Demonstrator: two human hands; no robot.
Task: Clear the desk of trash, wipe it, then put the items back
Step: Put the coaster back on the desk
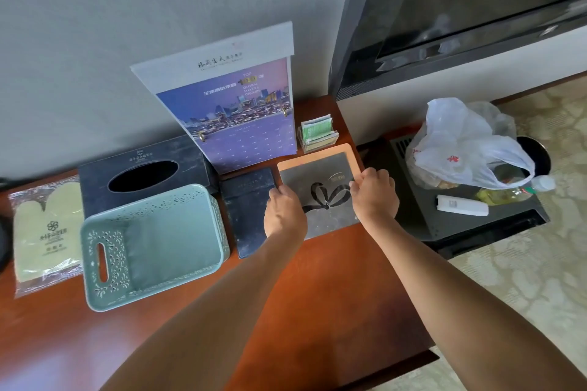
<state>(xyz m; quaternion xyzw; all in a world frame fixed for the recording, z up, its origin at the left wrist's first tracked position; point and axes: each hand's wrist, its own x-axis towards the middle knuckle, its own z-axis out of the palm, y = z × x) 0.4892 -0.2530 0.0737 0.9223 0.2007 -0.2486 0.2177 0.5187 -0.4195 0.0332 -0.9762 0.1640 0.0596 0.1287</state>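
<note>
Both hands grip a grey mat with a ribbon motif on the reddish-brown worktop.

Left hand (283,209) curls over the left edge of the grey mat (320,197), fingers closed on it; right hand (374,195) is closed on its right edge, thumb on top. The mat lies flat on the worktop (286,311), near its right end. Just left of it lies a dark folder (246,209), then a pale green perforated basket (152,244) in front of a black tissue box (143,173), and farther left a packet of slippers (46,232). A calendar (235,105) leans on the grey wall behind, with a small card holder (317,133) beside it. Right of the worktop, a lower black unit (451,219) carries a white plastic bag (460,146), a bottle (517,190) and a white remote (462,205). A dark screen (460,16) hangs above; patterned carpet (524,279) covers the floor.
</note>
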